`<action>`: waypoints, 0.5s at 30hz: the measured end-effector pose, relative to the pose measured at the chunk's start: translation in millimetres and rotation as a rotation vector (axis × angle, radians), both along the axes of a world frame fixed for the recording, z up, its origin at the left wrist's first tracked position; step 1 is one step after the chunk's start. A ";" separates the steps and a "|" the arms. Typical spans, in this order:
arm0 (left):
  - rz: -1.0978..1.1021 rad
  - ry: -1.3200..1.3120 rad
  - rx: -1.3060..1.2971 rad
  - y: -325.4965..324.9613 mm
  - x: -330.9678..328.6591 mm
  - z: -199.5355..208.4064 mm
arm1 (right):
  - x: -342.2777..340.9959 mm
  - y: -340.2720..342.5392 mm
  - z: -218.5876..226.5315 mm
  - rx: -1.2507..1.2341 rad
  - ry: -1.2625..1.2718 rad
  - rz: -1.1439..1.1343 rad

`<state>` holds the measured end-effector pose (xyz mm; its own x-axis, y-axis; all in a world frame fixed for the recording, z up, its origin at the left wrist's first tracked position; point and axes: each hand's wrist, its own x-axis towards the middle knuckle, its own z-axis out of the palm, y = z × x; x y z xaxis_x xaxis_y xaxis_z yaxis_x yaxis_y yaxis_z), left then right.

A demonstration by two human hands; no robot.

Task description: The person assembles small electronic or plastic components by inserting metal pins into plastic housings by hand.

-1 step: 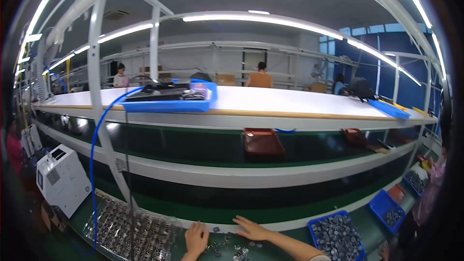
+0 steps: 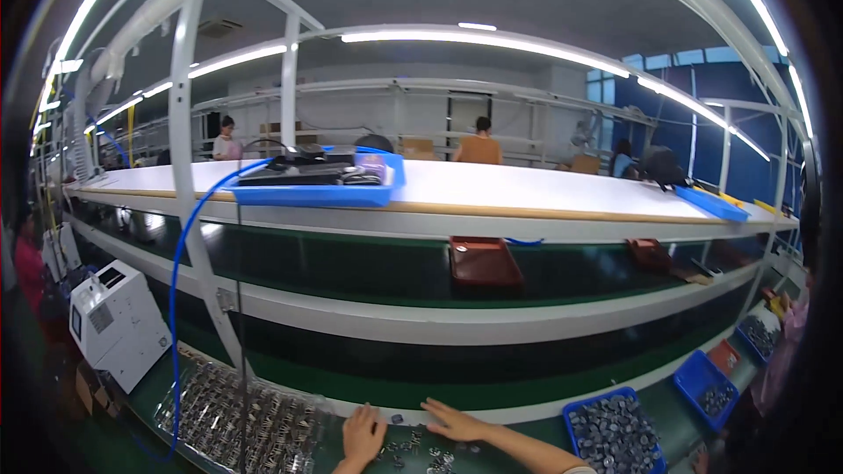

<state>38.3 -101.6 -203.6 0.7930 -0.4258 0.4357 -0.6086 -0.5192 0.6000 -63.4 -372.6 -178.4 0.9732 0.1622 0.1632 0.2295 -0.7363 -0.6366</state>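
The right hand (image 2: 461,424) has edged nearer the left hand (image 2: 363,434) at the frame's lower centre — its fingers outstretched, seemingly holding nothing, while the left's grip cannot be told. Small metal parts (image 2: 441,461) lie loose between and below them, probably light, stiff and slippery — best pinched by their edges. Beyond, just right of mid-frame, sits a red-brown tray (image 2: 485,268)

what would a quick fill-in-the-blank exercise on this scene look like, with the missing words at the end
1. The metal parts in clear plastic lie on the ____ side of the left hand.
2. The round grey parts are heaped in a tray whose colour is ____.
3. Of the two hands, the one nearer those round grey parts is the ____ one.
4. The boxy machine at the far left has a mainly ____ casing.

Missing words: left; blue; right; white
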 end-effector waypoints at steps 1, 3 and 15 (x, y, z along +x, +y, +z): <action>0.019 -0.008 -0.009 -3.8 1.2 -6.8 | 8.7 7.1 -4.4 -0.009 -0.008 0.019; -0.116 -0.010 -0.097 -11.9 7.1 -15.9 | 22.1 22.8 -12.4 -0.149 0.185 0.164; -0.239 0.243 -0.112 7.8 -17.5 19.7 | 78.6 85.1 485.9 -0.277 -1.190 -0.194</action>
<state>20.9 -93.7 -183.9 0.7630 -0.5723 0.3006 -0.5371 -0.3025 0.7874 15.2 -287.5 307.5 0.2549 0.2020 0.9456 0.4307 -0.8993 0.0760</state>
